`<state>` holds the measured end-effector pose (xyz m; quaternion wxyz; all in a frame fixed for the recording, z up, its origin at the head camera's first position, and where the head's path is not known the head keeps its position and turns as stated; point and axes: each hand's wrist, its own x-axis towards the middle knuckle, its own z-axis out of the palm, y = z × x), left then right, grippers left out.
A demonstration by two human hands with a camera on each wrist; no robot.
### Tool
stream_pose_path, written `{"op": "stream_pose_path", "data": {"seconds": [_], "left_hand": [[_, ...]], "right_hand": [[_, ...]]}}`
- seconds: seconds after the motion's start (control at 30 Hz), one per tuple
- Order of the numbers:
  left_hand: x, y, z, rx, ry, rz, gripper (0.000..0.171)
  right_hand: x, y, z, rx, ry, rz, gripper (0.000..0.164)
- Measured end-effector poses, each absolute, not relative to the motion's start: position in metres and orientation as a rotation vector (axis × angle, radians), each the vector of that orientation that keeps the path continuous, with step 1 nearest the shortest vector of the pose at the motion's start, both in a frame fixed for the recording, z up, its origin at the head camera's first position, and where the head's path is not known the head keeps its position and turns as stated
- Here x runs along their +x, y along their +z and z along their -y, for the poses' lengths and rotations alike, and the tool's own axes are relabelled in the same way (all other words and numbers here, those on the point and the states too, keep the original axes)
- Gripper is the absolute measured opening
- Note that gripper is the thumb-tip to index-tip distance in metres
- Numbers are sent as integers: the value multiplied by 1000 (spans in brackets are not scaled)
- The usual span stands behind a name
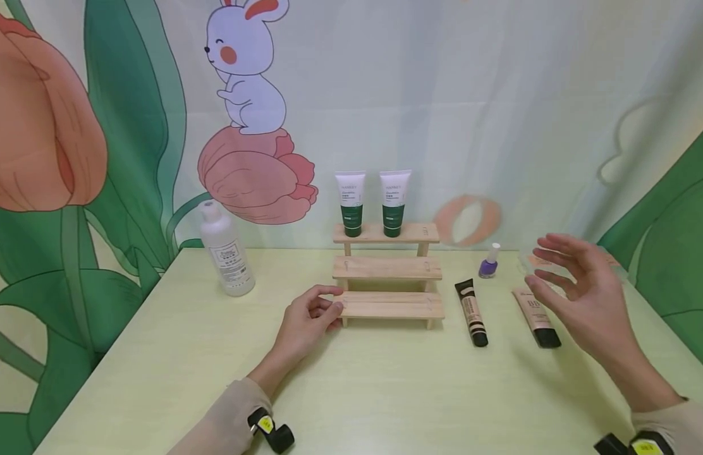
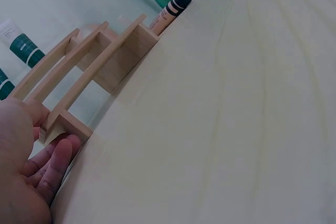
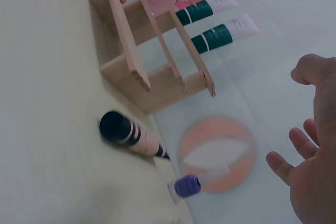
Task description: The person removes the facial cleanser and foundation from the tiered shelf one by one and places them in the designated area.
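A three-tier wooden display stand [image 1: 387,268] is on the table, two white-and-green tubes [image 1: 352,205] upright on its top tier. At the stand's lower left end, my left hand [image 1: 307,320] pinches the bottom step, thumb on one side and fingers beneath it in the left wrist view. My right hand [image 1: 593,300] is raised at the right, fingers spread and holding nothing. Closest to it lies a beige BB cream tube [image 1: 537,316] with a black cap. Between that tube and the stand is a slim beige-and-black tube [image 1: 473,314].
A small purple nail polish bottle [image 1: 489,262] stands toward the back right, beside a clear plastic item [image 1: 525,260] partly hidden by my right hand. A white bottle [image 1: 227,253] stands at the back left. Behind the table hangs a printed curtain [image 1: 499,95].
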<state>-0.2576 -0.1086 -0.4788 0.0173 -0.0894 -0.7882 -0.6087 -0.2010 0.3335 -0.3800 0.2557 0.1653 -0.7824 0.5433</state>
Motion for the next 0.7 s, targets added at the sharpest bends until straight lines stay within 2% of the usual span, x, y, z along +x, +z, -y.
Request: {"op": "stream_pose_path", "data": {"seconds": [0.37, 0.7], "left_hand": [[-257, -478, 108, -282, -1889, 2452, 26], [-257, -478, 109, -271, -1879, 2460, 25]], "right_hand": [[-245, -362, -284, 512, 1562, 2081, 68], [-285, -370, -255, 526, 1756, 1992, 62]]}}
